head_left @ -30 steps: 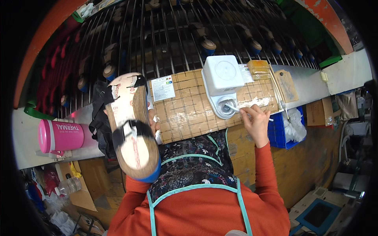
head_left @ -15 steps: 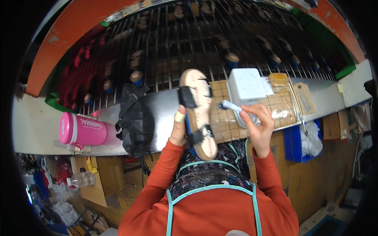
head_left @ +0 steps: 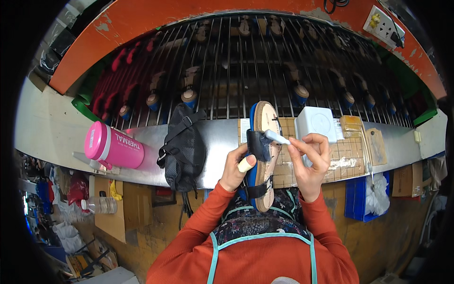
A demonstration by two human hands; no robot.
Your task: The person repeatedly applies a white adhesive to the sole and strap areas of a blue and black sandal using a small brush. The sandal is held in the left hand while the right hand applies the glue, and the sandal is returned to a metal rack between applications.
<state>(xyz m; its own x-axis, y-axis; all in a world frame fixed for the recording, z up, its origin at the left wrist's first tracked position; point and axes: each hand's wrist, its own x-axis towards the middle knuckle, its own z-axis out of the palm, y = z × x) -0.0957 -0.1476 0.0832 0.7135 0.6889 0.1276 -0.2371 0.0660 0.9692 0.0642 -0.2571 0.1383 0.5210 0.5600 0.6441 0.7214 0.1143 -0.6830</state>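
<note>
My left hand (head_left: 236, 166) grips a tan sandal (head_left: 263, 156) with black straps and a blue sole, held upright in front of my chest. A pale cover sits on my left thumb. My right hand (head_left: 309, 161) pinches a small white brush (head_left: 277, 137), and its tip touches the upper black strap of the sandal. Both sleeves are orange.
A pink bottle (head_left: 113, 146) lies on the metal ledge (head_left: 61, 137) at left, beside a black bag (head_left: 182, 146). A white square box (head_left: 316, 123) stands on a gridded cutting mat (head_left: 347, 158). Behind runs a wire rack (head_left: 227, 71) with several shoe parts. A blue bin (head_left: 359, 201) hangs below right.
My left hand has raised the sandal from low at the left and turned it upright at centre. My right hand has left the white box and brought the brush to the strap.
</note>
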